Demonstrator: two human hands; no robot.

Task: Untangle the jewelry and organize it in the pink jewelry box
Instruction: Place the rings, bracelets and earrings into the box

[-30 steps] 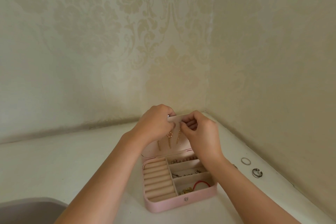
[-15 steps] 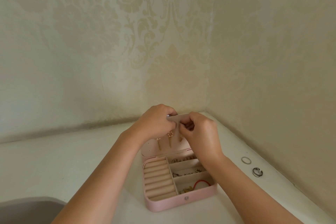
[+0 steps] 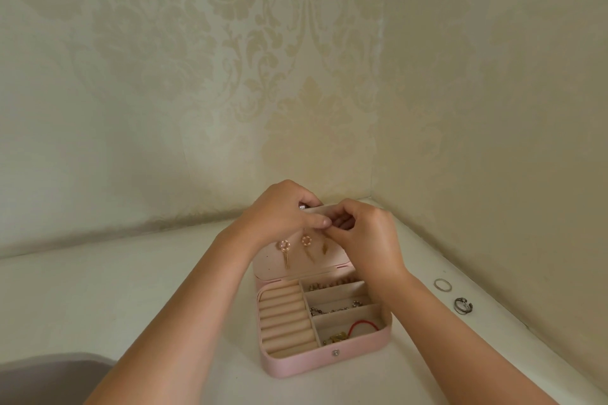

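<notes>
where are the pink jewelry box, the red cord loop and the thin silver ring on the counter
pink jewelry box (image 3: 296,363): head view, on its bare front wall.
red cord loop (image 3: 362,323): head view, on the top of its arc.
thin silver ring (image 3: 443,290): head view, on its near band.

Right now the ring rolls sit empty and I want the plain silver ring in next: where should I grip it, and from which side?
Pinch the plain silver ring across its band, fingertips on opposite outer edges, coming straight down from above. It lies flat on the counter close to the wall, so a sideways approach would likely just push it.
</notes>
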